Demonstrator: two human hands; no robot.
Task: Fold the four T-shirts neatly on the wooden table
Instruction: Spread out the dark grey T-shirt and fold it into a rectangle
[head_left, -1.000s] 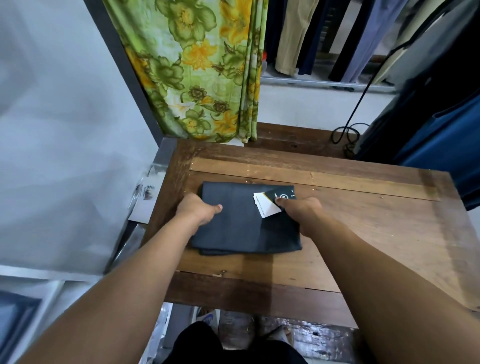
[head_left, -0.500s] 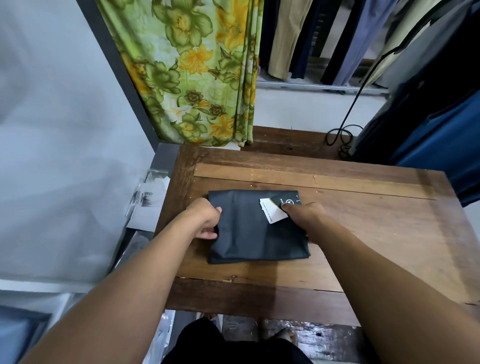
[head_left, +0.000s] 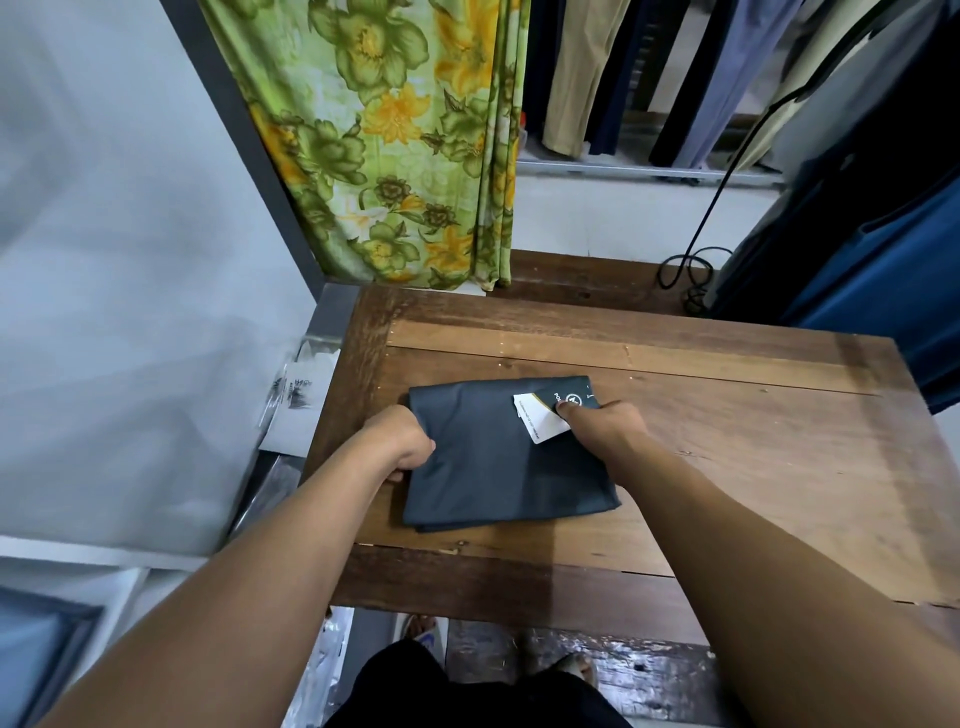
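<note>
The dark slate-blue folded T-shirt (head_left: 498, 467) lies flat on the brown plank wooden table (head_left: 753, 441), toward the table's left half and directly ahead of the person. It is a compact rectangle whose slightly longer side runs left to right across the body, turned a little so that its near right corner sits lower than its near left one. The hands are apart, one at each short end. The left hand (head_left: 400, 441) has its fingers curled round the middle of the left edge. The right hand (head_left: 602, 431) sits farther away, at the far right corner, with its thumb pressed down on the white and dark paper swing tag (head_left: 540, 421) that lies on top of the cloth; its other fingers are hidden, so the grip looks like a pinch of tag and fabric together. Since both hands hold opposite ends of the long axis, the bundle seems ready to be lifted or slid as one piece, and the left hand is the nearer of the two to the body. No other shirt shows on the table
</note>
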